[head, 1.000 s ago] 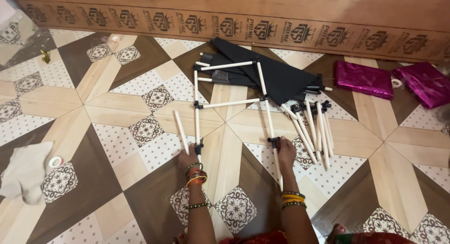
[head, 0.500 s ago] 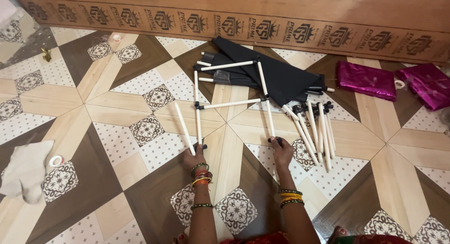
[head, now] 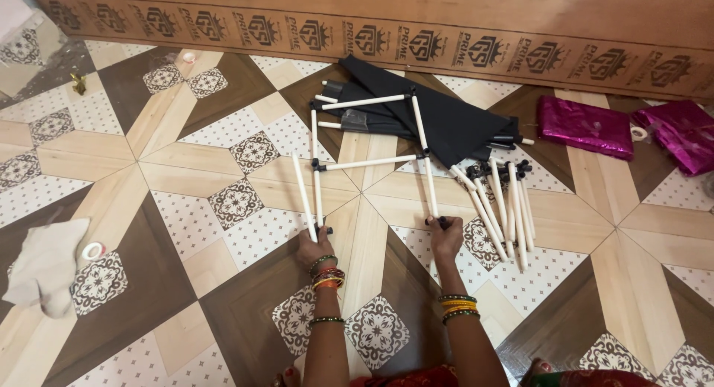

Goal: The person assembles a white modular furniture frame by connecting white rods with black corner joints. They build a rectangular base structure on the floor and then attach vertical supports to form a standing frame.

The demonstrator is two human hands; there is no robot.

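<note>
On the patterned tile floor, the left hand [head: 312,242] and right hand [head: 446,234] pinch lower connectors of a part-built white-tube frame [head: 368,162]; loose white tubes [head: 502,205] lie unjoined beside it.

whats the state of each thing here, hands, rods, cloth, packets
left hand: gripping the near end of the frame's left rod
right hand: gripping the near end of the right rod
rod frame: partly joined, flat on the floor
loose rods: unjoined, lying bunched
black fabric: folded, under the frame's far end
pink packets: closed
</note>
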